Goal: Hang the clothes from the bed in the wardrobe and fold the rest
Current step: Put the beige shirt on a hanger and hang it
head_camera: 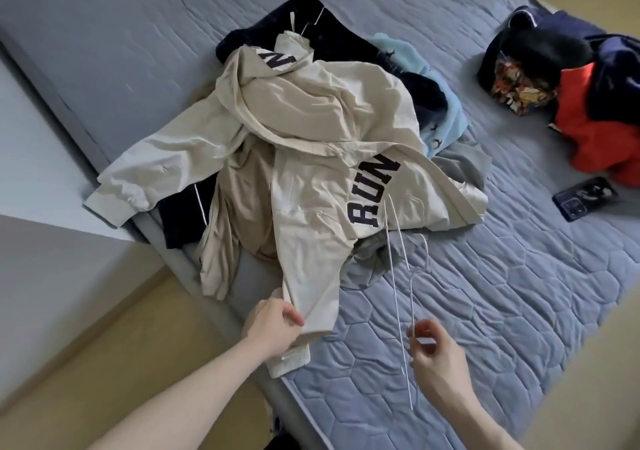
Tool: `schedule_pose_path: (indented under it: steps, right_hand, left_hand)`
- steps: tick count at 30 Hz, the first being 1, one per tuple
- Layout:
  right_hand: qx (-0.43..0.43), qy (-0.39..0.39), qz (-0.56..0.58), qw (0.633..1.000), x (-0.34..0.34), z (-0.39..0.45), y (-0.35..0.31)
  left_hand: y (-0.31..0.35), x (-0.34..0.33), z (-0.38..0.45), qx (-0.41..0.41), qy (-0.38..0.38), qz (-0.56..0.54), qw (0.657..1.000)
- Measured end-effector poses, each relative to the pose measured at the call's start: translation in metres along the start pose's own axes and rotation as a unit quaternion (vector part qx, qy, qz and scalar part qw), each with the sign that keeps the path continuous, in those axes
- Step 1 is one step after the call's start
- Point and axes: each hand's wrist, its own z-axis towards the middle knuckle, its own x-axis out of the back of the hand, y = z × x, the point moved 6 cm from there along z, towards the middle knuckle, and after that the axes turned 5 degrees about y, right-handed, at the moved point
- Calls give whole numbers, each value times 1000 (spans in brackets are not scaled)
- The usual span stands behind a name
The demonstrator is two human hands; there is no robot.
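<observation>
Softly creased cream hoodie (311,158), thin wire hanger (398,276)

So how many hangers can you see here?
1 for sure: a white wire hanger in the right hand, over the bed. Thin white lines inside the clothes pile may be more.

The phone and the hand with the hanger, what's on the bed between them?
Only bare quilted mattress, as the head view shows. The phone lies apart near the red garment; the right hand pinches the white wire hanger.

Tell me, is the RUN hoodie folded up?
No, spread out. The hoodie sprawls over the pile, one sleeve flung out, the left hand gripping the other cuff.
</observation>
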Motion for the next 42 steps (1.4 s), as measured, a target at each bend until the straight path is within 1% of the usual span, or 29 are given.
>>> schedule_pose_path:
  steps: [2, 4, 5, 7, 8, 9, 10, 11, 12, 14, 15, 16, 18, 19, 20, 21, 24, 26, 27, 29, 32, 34, 35, 38, 40, 42]
  right_hand:
    - [23, -4, -2, 1000, 8, -16, -13]
    - [54, -19, -10, 998, 14, -31, -28]
    - [63, -30, -13, 997, 15, -41, -35]
    - [71, -45, -18, 996, 15, -59, -42]
    - [74, -54, -21, 996, 13, -68, -45]
    - [78, -63, -25, 995, 12, -75, -47]
    - [80, -70, -25, 994, 11, -80, -48]
    - [82, -74, -24, 994, 11, -82, -48]
    - [85, -76, -24, 993, 11, -81, -49]
    - [81, -76, -28, 993, 13, -77, -49]
    - [77, -74, -26, 994, 14, -73, -49]
    - [76, -72, -26, 994, 14, -68, -48]
    - [84, -66, -31, 994, 13, -60, -48]
    - [90, -61, -32, 994, 12, -55, -47]
    - [93, -58, -32, 993, 11, -50, -45]
    - [93, -57, -31, 994, 8, -46, -43]
    - [89, -41, -21, 995, 0, -34, -33]
    - [82, -21, -5, 996, -1, -29, -26]
    - [79, -15, 2, 997, -1, -29, -24]
    - [75, -4, 14, 997, 3, -31, -21]
    - [71, 13, 30, 997, 15, -43, -25]
    - [73, 30, 36, 996, 26, -56, -35]
    - [76, 38, 43, 995, 33, -65, -45]
    - [81, 58, 73, 992, 60, -100, -73]
    - [82, 61, 89, 991, 76, -124, -91]
    - [93, 59, 99, 989, 88, -143, -104]
  left_hand:
    - [-14, -8, -46, -9, -55, 52, 997]
    - [-30, -19, -87, -1, -133, 99, 986]
    - [-38, -25, -107, -2, -186, 132, 974]
    - [-49, -36, -136, -15, -296, 202, 933]
    - [-53, -37, -144, -17, -335, 227, 914]
    - [-57, -34, -145, -16, -356, 244, 902]
    - [-57, -28, -139, -17, -359, 255, 898]
    - [-54, -18, -129, -15, -344, 260, 902]
    - [-49, -3, -116, -6, -308, 254, 917]
    - [-29, 33, -77, 3, -183, 197, 963]
    - [-16, 54, -55, -2, -111, 155, 982]
    - [-2, 74, -33, -8, -48, 112, 993]
    - [25, 106, 6, -35, 40, 44, 998]
    - [39, 115, 23, -56, 59, 45, 996]
    - [52, 118, 38, -74, 61, 66, 993]
    - [62, 115, 52, -85, 47, 98, 990]
    - [78, 79, 82, -94, -38, 187, 977]
    - [73, 54, 90, -72, -73, 235, 967]
    - [66, 47, 89, -53, -68, 236, 968]
    - [57, 44, 82, -37, -19, 188, 981]
    - [54, 67, 52, -69, 57, 32, 996]
    - [46, 95, 18, -65, 76, -86, 991]
    - [42, 113, -6, -70, 78, -108, 989]
    - [29, 148, -79, -92, 53, -116, 988]
    - [20, 162, -122, -78, 27, -120, 989]
    - [16, 172, -156, -78, 18, -93, 992]
